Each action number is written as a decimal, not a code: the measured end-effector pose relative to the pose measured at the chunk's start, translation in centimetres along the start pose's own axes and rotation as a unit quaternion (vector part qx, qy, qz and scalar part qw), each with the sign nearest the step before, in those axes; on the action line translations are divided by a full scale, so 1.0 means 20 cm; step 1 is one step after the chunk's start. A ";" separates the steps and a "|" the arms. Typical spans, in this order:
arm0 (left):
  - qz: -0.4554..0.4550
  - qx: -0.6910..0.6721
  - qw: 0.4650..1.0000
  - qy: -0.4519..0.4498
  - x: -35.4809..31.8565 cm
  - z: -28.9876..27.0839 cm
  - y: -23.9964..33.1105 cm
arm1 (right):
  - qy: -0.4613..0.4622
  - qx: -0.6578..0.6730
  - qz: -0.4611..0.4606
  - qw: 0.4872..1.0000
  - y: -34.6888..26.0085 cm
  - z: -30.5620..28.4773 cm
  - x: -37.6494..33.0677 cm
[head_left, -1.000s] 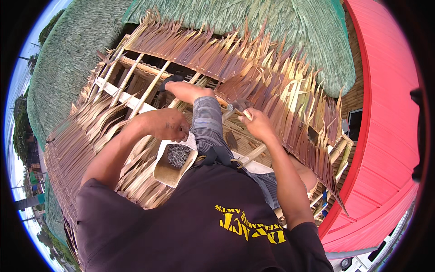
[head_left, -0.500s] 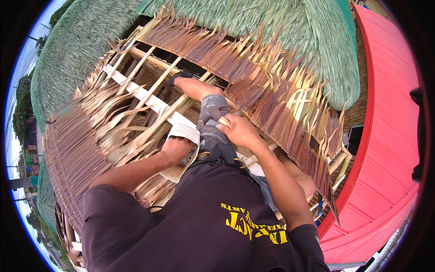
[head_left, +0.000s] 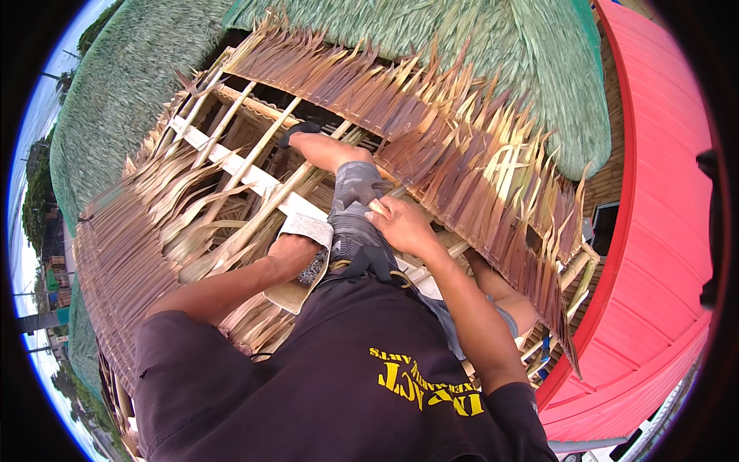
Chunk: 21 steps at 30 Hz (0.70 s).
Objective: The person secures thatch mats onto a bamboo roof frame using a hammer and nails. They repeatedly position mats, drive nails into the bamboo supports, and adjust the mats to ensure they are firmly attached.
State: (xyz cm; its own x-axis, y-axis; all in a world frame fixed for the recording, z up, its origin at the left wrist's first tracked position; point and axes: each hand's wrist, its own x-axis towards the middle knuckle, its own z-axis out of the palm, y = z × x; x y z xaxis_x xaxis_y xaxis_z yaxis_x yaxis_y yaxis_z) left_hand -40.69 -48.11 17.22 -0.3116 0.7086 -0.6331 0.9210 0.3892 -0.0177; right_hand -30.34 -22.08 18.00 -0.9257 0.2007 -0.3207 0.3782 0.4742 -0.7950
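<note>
Left hand: now sunk, fingers hidden, into the open white pouch at the hip, where a second ago it was raised over the bamboo frame; grip cannot be told. Right hand: drawn in to the knee, curled on a pale strip at the thatch panel lower edge. Judged: fetching supplies.

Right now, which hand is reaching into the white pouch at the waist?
The left hand: it sits in the white pouch. The right hand grips a thin stick by the thatch instead.
</note>
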 end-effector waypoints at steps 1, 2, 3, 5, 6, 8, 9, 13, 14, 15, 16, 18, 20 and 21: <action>0.005 -0.012 1.000 0.004 0.01 0.01 -0.01 | -0.007 -0.002 0.004 1.000 0.00 0.00 0.00; 0.003 -0.018 1.000 0.013 0.01 0.03 -0.01 | -0.006 -0.003 0.003 1.000 0.00 0.01 0.00; -0.005 -0.012 1.000 0.013 0.01 0.05 -0.02 | -0.008 -0.003 0.005 1.000 0.01 0.01 0.01; -0.002 -0.012 0.996 0.083 0.02 0.08 -0.03 | 0.002 0.006 -0.001 1.000 0.01 0.02 0.01; 0.001 -0.011 0.994 0.112 0.02 0.10 -0.03 | 0.011 0.015 -0.008 1.000 0.01 0.03 0.01; -0.007 0.004 0.999 0.038 0.02 0.12 -0.03 | 0.017 0.022 -0.008 1.000 0.02 0.04 0.01; -0.012 0.016 1.000 0.012 0.02 0.13 -0.04 | 0.014 0.021 0.000 1.000 0.01 0.04 0.01; 0.024 0.012 0.995 0.097 0.00 0.10 -0.03 | 0.016 0.026 0.001 1.000 0.00 0.04 0.01; 0.024 -0.002 0.997 0.078 -0.01 0.08 -0.02 | 0.017 0.019 0.000 1.000 0.00 0.04 0.01; 0.025 -0.018 0.998 0.058 -0.02 0.06 -0.01 | 0.017 0.012 0.001 1.000 -0.01 0.04 0.01; 0.025 -0.034 0.999 0.033 -0.03 0.04 0.00 | 0.017 0.008 -0.002 1.000 -0.01 0.04 0.01; 0.013 -0.058 0.998 0.015 -0.05 0.00 0.01 | 0.012 0.014 0.001 1.000 -0.02 0.03 0.01; 0.013 -0.082 0.997 0.001 -0.05 -0.03 0.02 | 0.006 0.009 0.004 1.000 -0.02 0.03 0.01; 0.020 -0.094 0.995 -0.003 -0.05 -0.03 0.02 | 0.001 0.002 0.009 1.000 -0.02 0.03 0.01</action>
State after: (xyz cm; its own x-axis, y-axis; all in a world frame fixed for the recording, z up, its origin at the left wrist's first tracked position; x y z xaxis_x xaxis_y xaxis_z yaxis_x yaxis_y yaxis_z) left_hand -40.18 -48.30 18.41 -0.2727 0.7223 -0.6355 0.8726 0.4639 0.1529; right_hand -30.66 -22.82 18.01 -0.9186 0.2116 -0.3337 0.3949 0.4679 -0.7907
